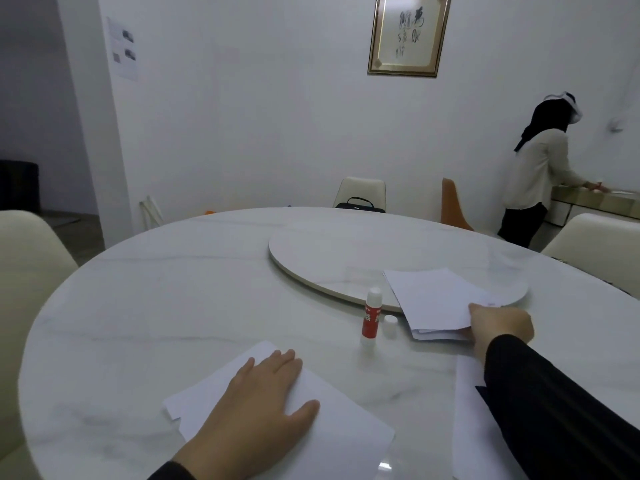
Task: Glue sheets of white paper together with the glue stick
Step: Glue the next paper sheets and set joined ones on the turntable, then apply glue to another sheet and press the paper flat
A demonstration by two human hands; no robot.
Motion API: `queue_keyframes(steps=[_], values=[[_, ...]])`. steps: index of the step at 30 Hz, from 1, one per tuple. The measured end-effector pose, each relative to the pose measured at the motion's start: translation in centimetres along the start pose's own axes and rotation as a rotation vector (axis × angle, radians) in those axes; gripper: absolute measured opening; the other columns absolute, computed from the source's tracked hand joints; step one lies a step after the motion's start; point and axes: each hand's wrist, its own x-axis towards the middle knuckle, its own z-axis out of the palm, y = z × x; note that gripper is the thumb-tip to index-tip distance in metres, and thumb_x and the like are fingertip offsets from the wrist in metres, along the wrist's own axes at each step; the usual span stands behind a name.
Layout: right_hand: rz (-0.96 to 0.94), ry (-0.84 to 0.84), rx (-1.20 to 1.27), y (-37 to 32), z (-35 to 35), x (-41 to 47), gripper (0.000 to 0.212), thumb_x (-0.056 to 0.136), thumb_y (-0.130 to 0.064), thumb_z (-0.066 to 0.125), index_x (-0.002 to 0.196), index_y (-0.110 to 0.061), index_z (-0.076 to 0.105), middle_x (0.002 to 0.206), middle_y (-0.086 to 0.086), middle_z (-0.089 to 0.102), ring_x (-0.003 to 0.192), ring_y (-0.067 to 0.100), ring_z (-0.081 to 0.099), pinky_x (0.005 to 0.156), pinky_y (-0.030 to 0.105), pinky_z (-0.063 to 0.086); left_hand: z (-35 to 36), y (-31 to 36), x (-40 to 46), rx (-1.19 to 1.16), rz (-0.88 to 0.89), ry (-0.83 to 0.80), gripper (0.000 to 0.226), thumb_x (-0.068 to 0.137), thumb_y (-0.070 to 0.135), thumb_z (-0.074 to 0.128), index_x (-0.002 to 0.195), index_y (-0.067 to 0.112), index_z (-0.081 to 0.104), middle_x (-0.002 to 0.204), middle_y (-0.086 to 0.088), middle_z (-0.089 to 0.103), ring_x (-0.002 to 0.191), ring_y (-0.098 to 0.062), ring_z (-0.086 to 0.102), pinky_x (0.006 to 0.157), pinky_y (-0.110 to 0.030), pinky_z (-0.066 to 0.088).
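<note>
Two bare hands on a round white marble table (145, 306), both on paper. Landmark is the glue stick (371, 318): it stands upright, uncapped, red label, white tip exposed, just in front of the lazy Susan (329, 258) rim. Its white cap (390, 322) sits on the table just right of it, not touching.

Left hand (258, 407): flat, fingers spread, palm pressing down on a white sheet (343, 434) near-left of the glue stick, toward the camera. Not gripping anything. A second sheet's corner shows under that sheet's left edge.

Right hand (498, 329): right of the glue stick, closed on the near corner of a small stack of white paper (433, 301). That stack lies partly over the lazy Susan rim, partly on the table. Thumb on top, other fingers hidden underneath. Dark sleeve (554, 403) runs back to the lower right, over another white sheet (471, 427) lying near the table edge.

Background: cream chairs around the table, framed calligraphy (408, 32) on the wall, another person (536, 174) standing far right at a counter.
</note>
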Motion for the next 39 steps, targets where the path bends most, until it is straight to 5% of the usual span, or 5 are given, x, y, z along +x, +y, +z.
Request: queue_keyframes(steps=[8,15,24,33,39], values=[[-0.281,0.214,-0.427,-1.0,-0.6,-2.1,0.087,0.071,-0.052,0.074,0.129,0.003,0.042,0.132,0.024,0.042,0.117,0.041,0.044,0.098,0.049,0.039,0.0,0.0,-0.1,0.050,-0.017,0.051,0.069,0.085,0.060,0.036,0.146,0.034,0.021,0.158,0.015,0.010,0.144,-0.002,0.002,0.117,-0.027,-0.001],[-0.516,-0.489,-0.724,-0.5,1.6,-7.9,0.087,0.054,-0.065,0.079,0.124,-0.018,0.058,0.130,0.009,0.044,0.126,0.028,0.040,0.100,0.040,0.039,-0.7,0.4,-0.2,0.221,-0.315,0.292,0.046,0.085,0.059,0.032,0.112,0.025,0.049,0.115,0.006,0.053,0.106,-0.017,0.046,0.090,-0.032,0.033],[-0.485,-0.565,-0.407,1.4,3.8,-9.9,0.022,0.072,-0.030,0.077,0.091,-0.018,0.075,0.105,0.002,0.066,0.109,0.023,0.055,0.089,0.035,0.046,-0.3,0.1,-0.2,0.083,-0.010,-0.045,0.065,0.093,0.054,0.030,0.150,0.026,0.012,0.160,0.009,0.004,0.146,-0.010,0.001,0.116,-0.027,0.002],[-0.800,-0.643,-0.463,-2.5,1.3,-11.2,0.023,0.086,-0.026,0.065,0.108,-0.019,0.067,0.098,0.003,0.059,0.083,0.015,0.059,0.068,0.023,0.044,0.7,1.7,2.9,0.125,0.170,-0.244,0.060,0.096,0.042,0.026,0.150,0.025,0.004,0.160,0.006,-0.005,0.146,-0.010,-0.008,0.115,-0.027,-0.007],[-0.463,-0.708,-0.056,-2.1,0.5,-12.1,0.009,0.070,-0.016,0.079,0.075,-0.012,0.073,0.069,0.003,0.072,0.060,0.009,0.058,0.050,0.020,0.045,2.1,2.0,3.0,0.172,0.189,-0.176,0.061,0.096,0.046,0.020,0.150,0.025,0.000,0.160,0.008,-0.007,0.146,-0.008,-0.008,0.115,-0.027,-0.007]])
